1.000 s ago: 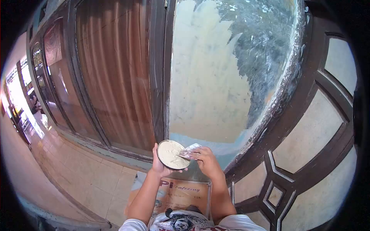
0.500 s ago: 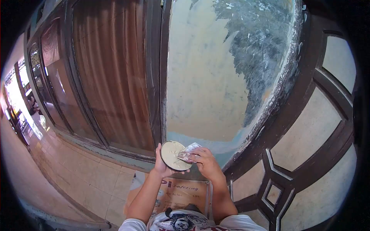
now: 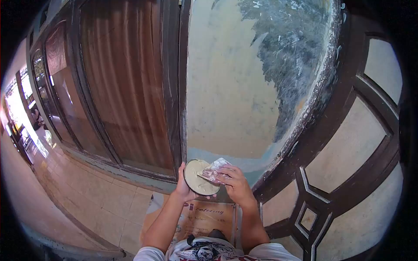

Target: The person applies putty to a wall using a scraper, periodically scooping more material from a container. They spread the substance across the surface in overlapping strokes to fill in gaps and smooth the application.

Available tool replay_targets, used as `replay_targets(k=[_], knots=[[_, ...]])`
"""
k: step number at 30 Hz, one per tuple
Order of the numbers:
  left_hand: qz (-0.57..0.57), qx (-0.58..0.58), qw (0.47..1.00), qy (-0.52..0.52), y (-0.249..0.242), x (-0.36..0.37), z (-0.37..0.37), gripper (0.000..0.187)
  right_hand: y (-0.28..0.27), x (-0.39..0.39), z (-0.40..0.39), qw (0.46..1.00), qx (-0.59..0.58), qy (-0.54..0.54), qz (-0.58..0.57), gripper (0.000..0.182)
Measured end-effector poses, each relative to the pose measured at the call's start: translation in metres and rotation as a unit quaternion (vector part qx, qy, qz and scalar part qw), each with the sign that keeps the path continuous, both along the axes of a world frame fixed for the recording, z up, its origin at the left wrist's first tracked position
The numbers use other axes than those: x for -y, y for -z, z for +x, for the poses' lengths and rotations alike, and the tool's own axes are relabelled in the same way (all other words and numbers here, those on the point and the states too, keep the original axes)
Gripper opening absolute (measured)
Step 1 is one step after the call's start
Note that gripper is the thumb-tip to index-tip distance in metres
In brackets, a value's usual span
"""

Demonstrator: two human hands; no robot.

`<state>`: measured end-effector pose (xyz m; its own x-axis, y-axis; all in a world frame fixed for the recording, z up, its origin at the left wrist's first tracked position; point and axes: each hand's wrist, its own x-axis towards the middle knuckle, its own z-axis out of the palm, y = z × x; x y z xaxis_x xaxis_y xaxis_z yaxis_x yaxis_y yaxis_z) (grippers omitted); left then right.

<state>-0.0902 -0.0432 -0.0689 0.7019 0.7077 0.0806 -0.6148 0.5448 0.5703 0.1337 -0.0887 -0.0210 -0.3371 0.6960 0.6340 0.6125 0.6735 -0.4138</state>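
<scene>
My left hand point(image 3: 184, 189) is wrapped round a dark-rimmed round bowl, supporting it from the left and below. Pale, creamy putty point(image 3: 197, 182) fills the bowl nearly to its rim. In my right hand point(image 3: 235, 182) is a putty-smeared scraper point(image 3: 216, 169), gripped from the right side. Its lower edge rests in the putty near the middle of the bowl. Straight ahead stands a wall panel point(image 3: 226, 95), coated pale over much of its left part, with a rough grey patch point(image 3: 289, 56) at the upper right.
A dark-framed window with a brown curtain point(image 3: 126, 87) is on the left. To the right stands a dark wooden door point(image 3: 344, 187) with pale panels. A printed banner point(image 3: 204, 219) lies on the tiled floor point(image 3: 100, 195) below my hands.
The bowl and both hands have shifted very slightly to the right in view. The scraper stays in the putty, its face tilted a little differently.
</scene>
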Motion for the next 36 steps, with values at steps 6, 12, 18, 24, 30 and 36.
replay_targets(k=[6, 12, 18, 24, 30, 36], knots=[[-0.018, 0.034, 0.999, -0.025, -0.003, 0.008, 0.01, 0.104, -0.001, 0.002, 0.013, 0.998, -0.006, 0.064, 0.012, 0.043], [-0.009, 0.099, 0.994, 0.037, -0.014, 0.018, 0.018, 0.108, 0.005, 0.0, 0.027, 0.992, -0.023, 0.121, 0.01, 0.043], [-0.018, 0.089, 0.994, 0.054, -0.017, 0.025, 0.016, 0.106, 0.013, 0.001, 0.029, 0.993, -0.033, 0.115, -0.003, 0.037], [-0.059, 0.078, 0.995, 0.024, 0.013, 0.027, 0.021, 0.1, 0.01, 0.004, 0.026, 0.992, -0.055, 0.11, -0.015, 0.037], [-0.032, 0.143, 0.986, 0.073, 0.004, 0.026, 0.015, 0.104, 0.002, -0.009, 0.031, 0.986, -0.139, 0.09, 0.001, 0.035], [-0.303, 0.226, 0.922, -0.084, -0.034, 0.033, 0.007, 0.105, 0.011, -0.023, 0.053, 0.97, -0.229, 0.077, -0.039, 0.022]])
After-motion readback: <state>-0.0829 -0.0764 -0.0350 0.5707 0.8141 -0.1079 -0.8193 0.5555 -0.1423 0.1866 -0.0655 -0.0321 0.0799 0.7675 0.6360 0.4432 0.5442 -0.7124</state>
